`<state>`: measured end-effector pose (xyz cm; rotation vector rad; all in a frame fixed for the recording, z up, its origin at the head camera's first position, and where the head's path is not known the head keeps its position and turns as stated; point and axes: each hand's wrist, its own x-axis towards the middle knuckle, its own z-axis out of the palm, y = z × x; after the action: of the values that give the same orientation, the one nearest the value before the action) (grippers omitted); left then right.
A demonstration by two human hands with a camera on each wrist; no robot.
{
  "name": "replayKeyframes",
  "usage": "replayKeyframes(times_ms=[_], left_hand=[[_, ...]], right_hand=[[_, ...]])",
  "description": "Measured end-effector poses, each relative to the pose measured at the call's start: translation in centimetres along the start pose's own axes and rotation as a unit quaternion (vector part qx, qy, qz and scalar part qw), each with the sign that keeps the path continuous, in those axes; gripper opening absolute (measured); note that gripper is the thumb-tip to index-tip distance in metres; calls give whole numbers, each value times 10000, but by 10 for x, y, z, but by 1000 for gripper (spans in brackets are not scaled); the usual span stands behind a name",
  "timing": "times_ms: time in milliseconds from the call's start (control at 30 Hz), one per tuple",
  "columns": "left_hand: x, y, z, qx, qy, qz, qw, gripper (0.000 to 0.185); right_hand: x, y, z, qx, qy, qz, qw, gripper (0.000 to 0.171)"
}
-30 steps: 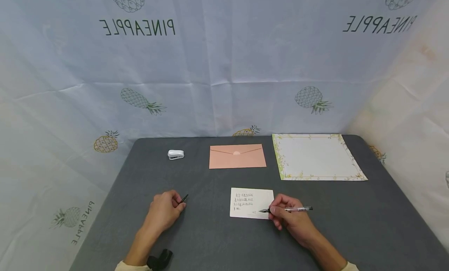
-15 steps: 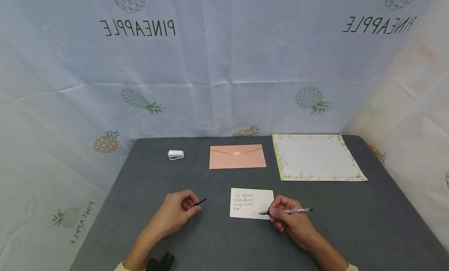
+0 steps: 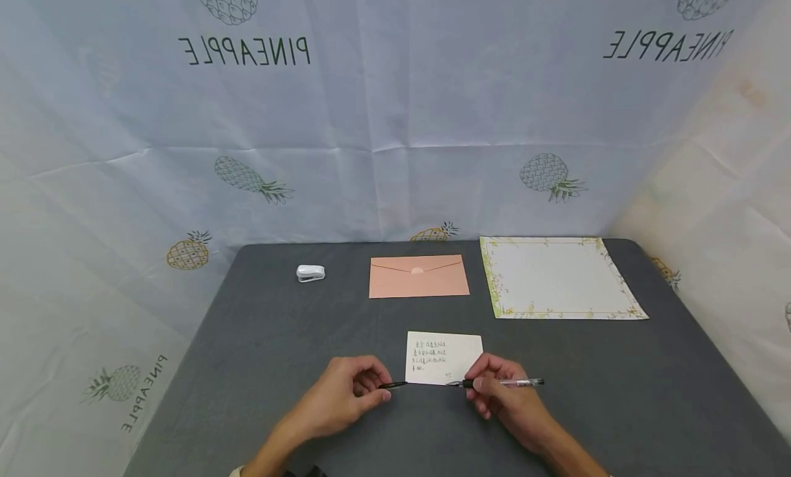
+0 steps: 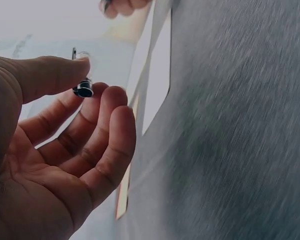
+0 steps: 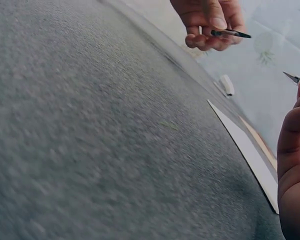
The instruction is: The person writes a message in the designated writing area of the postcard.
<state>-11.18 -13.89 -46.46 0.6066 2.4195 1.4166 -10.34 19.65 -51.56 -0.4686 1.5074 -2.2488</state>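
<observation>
My right hand (image 3: 503, 398) grips a clear-barrelled pen (image 3: 516, 382), its bare tip pointing left over the lower edge of a small handwritten card (image 3: 432, 353). Across from it, my left hand (image 3: 346, 393) pinches a dark pen cap (image 3: 394, 385) between thumb and fingers. The left wrist view shows the cap's clip and round open end (image 4: 83, 91) near the thumb, with the other fingers loosely curved. A short gap lies between cap and pen tip. In the right wrist view the pen tip (image 5: 292, 77) also faces the left hand with the cap (image 5: 232, 33).
A pink envelope (image 3: 419, 276) lies behind the card on the grey table (image 3: 259, 353). To its left sits a small white stapler (image 3: 310, 273). A large sheet with a floral border (image 3: 559, 278) lies at the back right. A pineapple-print curtain (image 3: 383, 120) hangs behind.
My left hand has moved right with the cap, from the table's left side to the card's lower left corner. The pen in my right hand has shifted slightly left and toward me.
</observation>
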Motion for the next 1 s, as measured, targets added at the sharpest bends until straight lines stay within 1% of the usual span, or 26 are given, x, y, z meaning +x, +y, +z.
replayKeyframes(times_ms=[167, 267, 367, 600, 1000], left_hand=[[4, 5, 12, -211, -168, -7, 9996, 12], [6, 8, 17, -311, -223, -1, 9993, 12], [7, 10, 21, -370, -243, 52, 9990, 13], [11, 15, 25, -428, -290, 165, 9985, 13], [15, 17, 28, -371, -370, 41, 9986, 14]], right_hand=[[0, 3, 6, 0, 62, 144, 9999, 21], [0, 4, 10, 6, 91, 260, 9996, 17], [0, 6, 12, 92, 21, 273, 9996, 16], [0, 9, 17, 304, -269, 200, 9990, 19], [-1, 8, 20, 281, -333, 217, 9988, 18]])
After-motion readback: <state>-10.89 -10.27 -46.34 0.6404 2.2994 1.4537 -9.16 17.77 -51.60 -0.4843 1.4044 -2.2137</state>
